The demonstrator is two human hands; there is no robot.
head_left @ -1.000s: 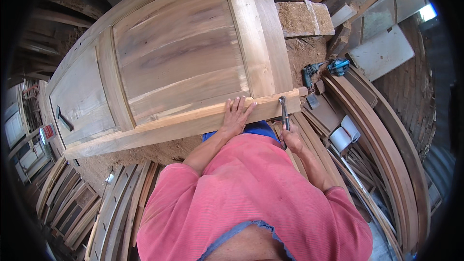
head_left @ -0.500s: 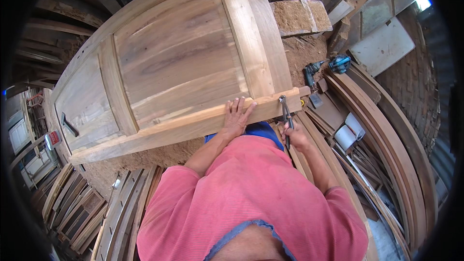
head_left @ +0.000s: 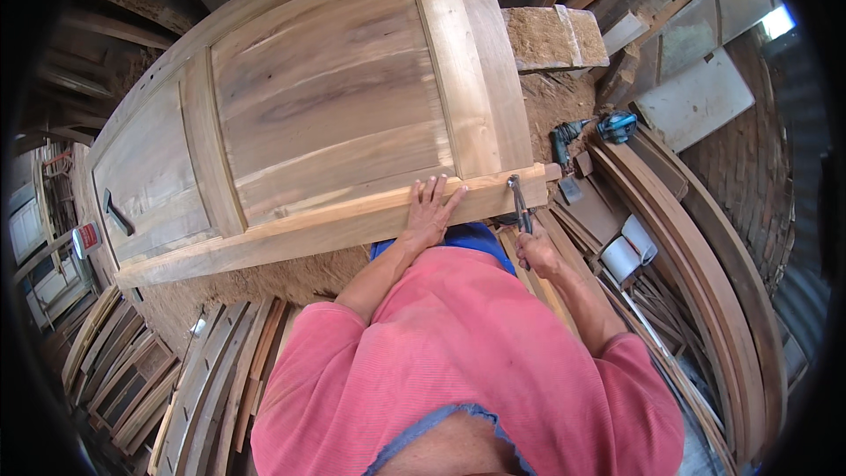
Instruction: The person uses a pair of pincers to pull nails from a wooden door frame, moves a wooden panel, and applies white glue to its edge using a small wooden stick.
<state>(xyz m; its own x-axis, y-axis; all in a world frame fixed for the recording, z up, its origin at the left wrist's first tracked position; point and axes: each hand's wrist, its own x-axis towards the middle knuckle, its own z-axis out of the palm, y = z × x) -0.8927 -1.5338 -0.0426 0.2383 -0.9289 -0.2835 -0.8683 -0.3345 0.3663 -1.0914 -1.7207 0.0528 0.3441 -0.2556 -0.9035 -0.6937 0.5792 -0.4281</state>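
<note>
A wooden panel door (head_left: 330,92) lies flat in front of me, its near stile (head_left: 352,216) running along my waist. My left hand (head_left: 428,213) rests on that stile with the fingers spread and the palm down. To the right, my right hand (head_left: 538,249) is closed around the handles of a pair of pincers (head_left: 521,204). The pincers' metal jaws touch the top edge of the stile near its right end. Whatever the jaws may grip is too small to make out. A dark-handled tool (head_left: 117,213) lies on the door's left panel.
Beyond the door's right end, a power drill (head_left: 566,139) and another teal power tool (head_left: 616,127) sit by long curved boards (head_left: 696,273). A sawdust-covered block (head_left: 551,38) stands behind them. Stacked planks (head_left: 207,392) lie at the lower left. A red-and-white can (head_left: 86,240) is at the far left.
My right hand has shifted slightly toward me along the pincers' handles, while the jaws stay at the stile's edge. My left hand keeps its place. The view has tilted a little.
</note>
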